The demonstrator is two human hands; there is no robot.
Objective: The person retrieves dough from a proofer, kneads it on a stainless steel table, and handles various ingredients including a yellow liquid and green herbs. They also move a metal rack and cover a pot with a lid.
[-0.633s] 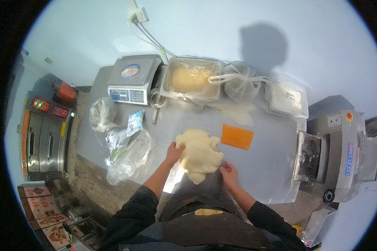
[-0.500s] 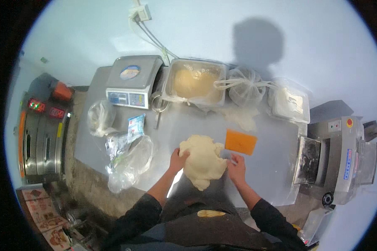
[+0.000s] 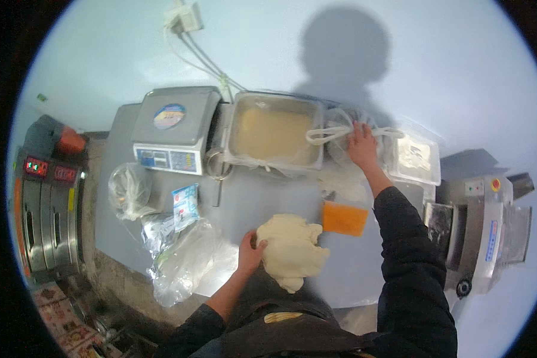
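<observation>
A pale, flattened slab of dough (image 3: 292,247) with ragged edges lies at the near edge of the table. My left hand (image 3: 250,253) holds its left edge, thumb and fingers closed there. Reaching to the back of the table, my right hand (image 3: 362,147) rests over a clear plastic bag (image 3: 340,146) with tied handles, its fingers stretched out; what the bag contains is hard to make out. An orange flat scraper (image 3: 344,218) lies just right of the dough.
At the back stand a scale (image 3: 176,125), a tub of tan material (image 3: 274,134) and a box of white powder (image 3: 414,156). Plastic bags (image 3: 185,262) and a blue-white packet (image 3: 185,206) lie left. A steel machine (image 3: 480,232) stands right, an oven (image 3: 51,221) far left.
My right hand has left the dough's right side and moved up and away to the tied bag. My left hand stays at the dough's left edge. The view has shifted slightly.
</observation>
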